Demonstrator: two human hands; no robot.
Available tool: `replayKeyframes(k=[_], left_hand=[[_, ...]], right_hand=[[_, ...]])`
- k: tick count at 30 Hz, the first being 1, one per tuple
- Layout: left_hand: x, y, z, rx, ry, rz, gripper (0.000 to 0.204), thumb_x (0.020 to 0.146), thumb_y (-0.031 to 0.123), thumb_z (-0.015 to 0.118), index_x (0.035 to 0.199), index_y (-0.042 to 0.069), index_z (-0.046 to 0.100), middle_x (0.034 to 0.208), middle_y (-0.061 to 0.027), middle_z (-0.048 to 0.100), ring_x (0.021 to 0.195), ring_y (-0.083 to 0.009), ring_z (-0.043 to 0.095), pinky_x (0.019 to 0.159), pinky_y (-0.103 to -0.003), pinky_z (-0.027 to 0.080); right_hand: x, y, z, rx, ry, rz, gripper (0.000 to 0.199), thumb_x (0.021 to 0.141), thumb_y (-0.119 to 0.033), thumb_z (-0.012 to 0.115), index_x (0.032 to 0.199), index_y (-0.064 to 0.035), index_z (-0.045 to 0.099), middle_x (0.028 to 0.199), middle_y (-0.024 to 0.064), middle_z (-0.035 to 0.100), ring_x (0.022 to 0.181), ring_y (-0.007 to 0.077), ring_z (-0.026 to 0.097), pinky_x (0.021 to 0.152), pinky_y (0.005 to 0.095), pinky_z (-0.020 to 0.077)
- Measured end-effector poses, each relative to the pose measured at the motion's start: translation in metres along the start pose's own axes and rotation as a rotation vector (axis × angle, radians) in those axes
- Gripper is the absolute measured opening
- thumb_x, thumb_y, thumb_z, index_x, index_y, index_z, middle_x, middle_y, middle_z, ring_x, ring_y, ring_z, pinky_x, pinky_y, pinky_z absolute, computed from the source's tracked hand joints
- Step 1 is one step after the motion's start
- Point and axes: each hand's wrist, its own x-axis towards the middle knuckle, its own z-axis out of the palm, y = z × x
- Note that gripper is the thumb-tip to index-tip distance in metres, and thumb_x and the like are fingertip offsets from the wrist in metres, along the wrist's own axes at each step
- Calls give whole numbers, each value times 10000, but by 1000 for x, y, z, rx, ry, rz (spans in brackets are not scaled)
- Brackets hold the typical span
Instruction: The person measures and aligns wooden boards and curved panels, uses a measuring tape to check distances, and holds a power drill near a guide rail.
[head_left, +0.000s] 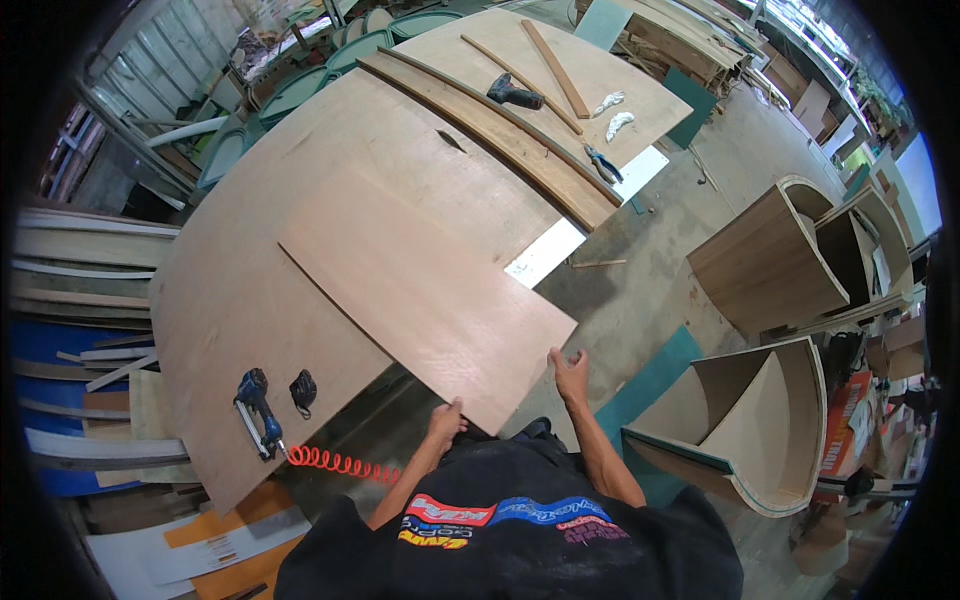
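Note:
A rectangular plywood panel (440, 310) lies slantwise over the large plywood sheet on the bench, its near end jutting past the edge toward my body. My left hand (447, 424) is closed on the panel's near left edge, thumb on top and the other fingers partly hidden beneath. At the near right edge, my right hand (570, 378) holds the panel with its thumb against the rim; its remaining fingers are partly out of sight. To the left, a blue nail gun (260, 412) lies beside a small black tape measure (303, 393).
A coiled red air hose (340, 462) trails from the nail gun. Long wooden strips (490, 135), a cordless drill (515, 93) and pliers (602, 165) lie on the far sheet (430, 225). Curved plywood cabinets (740, 420) stand on the floor at right; stacked boards (100, 445) are at left.

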Motion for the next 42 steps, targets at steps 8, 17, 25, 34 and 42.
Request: replayKeyframes(k=[8,17,25,34,42], left_hand=[[-25,23,38,-98,-60,9,537,1005,534,531,1128,15,594,901,-70,616,706,-167,607,555,-290,512],[25,98,-8,-407,208,362,416,1023,416,544,1026,2,591,867,-66,669,680,-156,641,550,-280,495],[97,192,66,185,333,356,481,939,428,661,830,-39,619,746,-169,683,562,-237,660,566,-372,535],[157,281,62,738,382,376,690,884,581,648,1030,-92,692,1032,-302,698,1027,-418,685,884,-470,546],[169,313,47,755,300,281,695,869,598,667,1055,-71,691,1076,-284,697,1049,-410,677,878,-493,538]], right_hand=[[-28,32,-95,899,-73,278,370,954,-211,685,1141,103,628,1087,153,682,934,224,664,850,348,545],[-110,-41,-290,702,377,55,495,1034,-350,542,1221,104,604,1119,150,681,935,238,676,812,344,558],[-99,-5,-282,724,582,122,501,1032,-315,540,1275,122,563,1225,166,646,1010,260,666,835,361,564],[-16,72,-250,586,499,245,496,985,-341,633,1114,138,630,1051,173,692,859,247,680,729,394,552],[2,68,-229,179,512,439,446,951,-393,666,659,-61,607,522,44,538,388,178,460,387,343,276]])
